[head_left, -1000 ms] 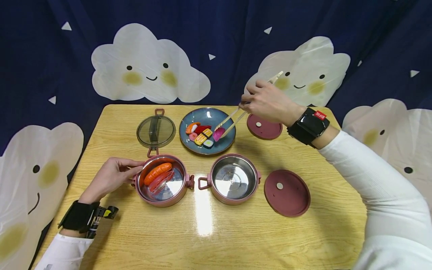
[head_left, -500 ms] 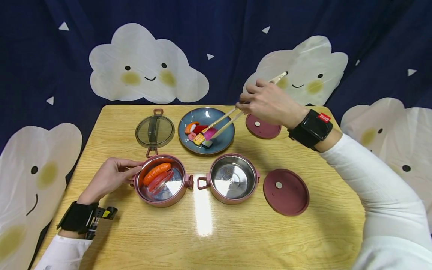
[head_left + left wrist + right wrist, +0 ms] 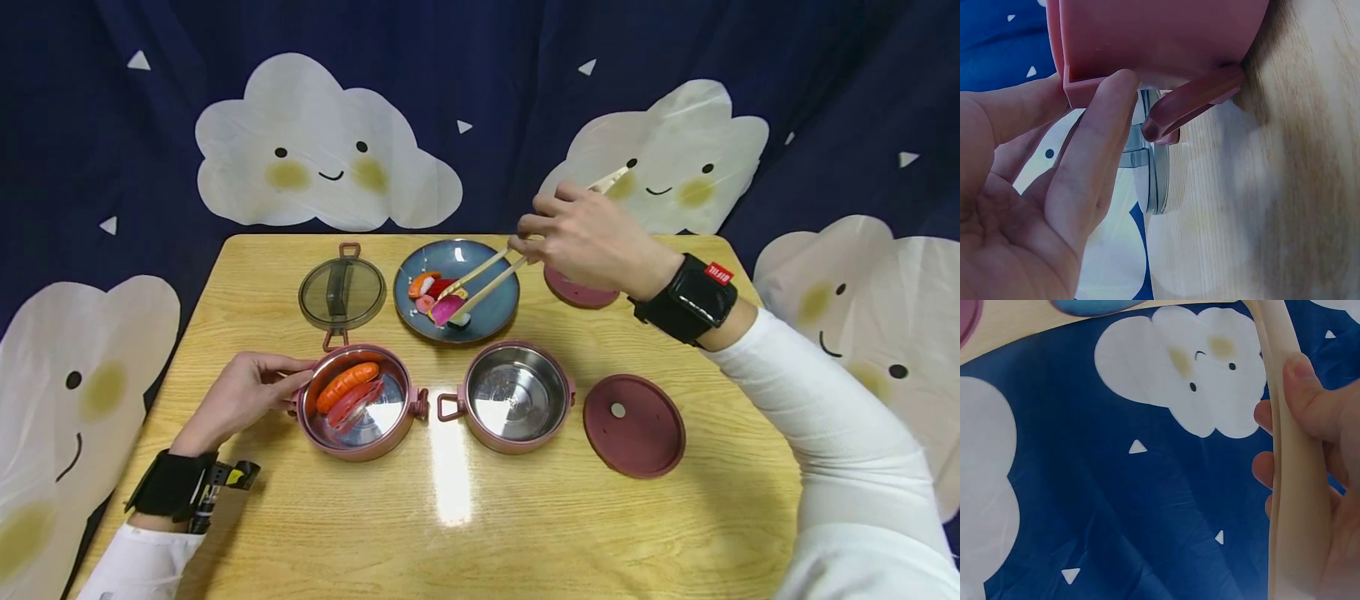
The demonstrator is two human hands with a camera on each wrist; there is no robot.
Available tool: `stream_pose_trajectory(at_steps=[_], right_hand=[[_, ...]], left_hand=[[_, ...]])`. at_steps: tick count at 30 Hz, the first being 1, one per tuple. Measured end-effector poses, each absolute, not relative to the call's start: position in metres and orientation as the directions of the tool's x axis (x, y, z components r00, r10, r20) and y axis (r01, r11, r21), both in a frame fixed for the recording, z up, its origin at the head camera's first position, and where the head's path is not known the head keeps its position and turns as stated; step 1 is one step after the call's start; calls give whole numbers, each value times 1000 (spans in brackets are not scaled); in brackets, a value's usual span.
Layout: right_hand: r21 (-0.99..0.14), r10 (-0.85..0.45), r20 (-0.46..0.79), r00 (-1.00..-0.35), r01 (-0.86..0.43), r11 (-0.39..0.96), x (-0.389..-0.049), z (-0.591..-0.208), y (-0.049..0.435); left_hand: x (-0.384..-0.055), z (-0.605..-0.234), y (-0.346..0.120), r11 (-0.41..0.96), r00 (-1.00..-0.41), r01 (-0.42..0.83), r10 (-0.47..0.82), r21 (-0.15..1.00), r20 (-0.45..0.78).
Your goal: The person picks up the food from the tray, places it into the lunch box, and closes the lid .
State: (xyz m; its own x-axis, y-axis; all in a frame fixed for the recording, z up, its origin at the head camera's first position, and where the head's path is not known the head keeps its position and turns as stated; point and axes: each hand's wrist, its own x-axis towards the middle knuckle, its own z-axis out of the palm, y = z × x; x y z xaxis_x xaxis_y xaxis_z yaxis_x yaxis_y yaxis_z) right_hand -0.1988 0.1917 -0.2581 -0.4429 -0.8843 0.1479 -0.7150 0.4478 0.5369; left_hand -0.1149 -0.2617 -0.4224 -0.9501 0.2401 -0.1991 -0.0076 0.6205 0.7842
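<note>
The right hand (image 3: 588, 242) grips pale tongs (image 3: 1300, 487), whose tips flank a magenta piece (image 3: 447, 310) over the blue plate (image 3: 491, 315) – below and left of the hand – partly hiding other toy food (image 3: 425, 283). The left hand (image 3: 243, 392) pinches the left pot (image 3: 360, 452), beside the second pot (image 3: 517, 447).

fingers (image 3: 1263, 469) grip pale tongs (image 3: 1300, 506); beyond, blue cloth (image 3: 1166, 487) with white clouds (image 3: 1138, 362)

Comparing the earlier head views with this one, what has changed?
The right hand has shifted slightly left, carrying the magenta food piece in the pale beige tongs leftward and a little nearer the person over the round blue plate. Nothing was newly taken or released. The left hand stays on the round pink steel-lined pot; the orange sausage inside hasn't moved.
</note>
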Motion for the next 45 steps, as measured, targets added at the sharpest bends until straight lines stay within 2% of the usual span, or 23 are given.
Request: stream_pose_trajectory(at_steps=[13, 18, 24, 32, 45], right_hand=[[518, -912, 169, -373, -754, 404, -176, -251, 167], [520, -921, 208, -328, -761, 388, -170, -256, 157], [544, -931, 193, -309, -756, 364, -162, -266, 146], [572, -962, 165, -219, -773, 275, -151, -275, 130], [551, -972, 83, -221, -803, 230, -143, -299, 102]], left_hand=[[-114, -422, -262, 617, -949, -15, 240, 787, -206], [-114, -422, -262, 617, -949, -14, 241, 787, -206], [-114, -423, -262, 615, -949, -9, 243, 789, -200], [-115, -424, -263, 612, -951, -10, 240, 791, -197], [-114, -423, -262, 616, -951, -9, 239, 788, -197]])
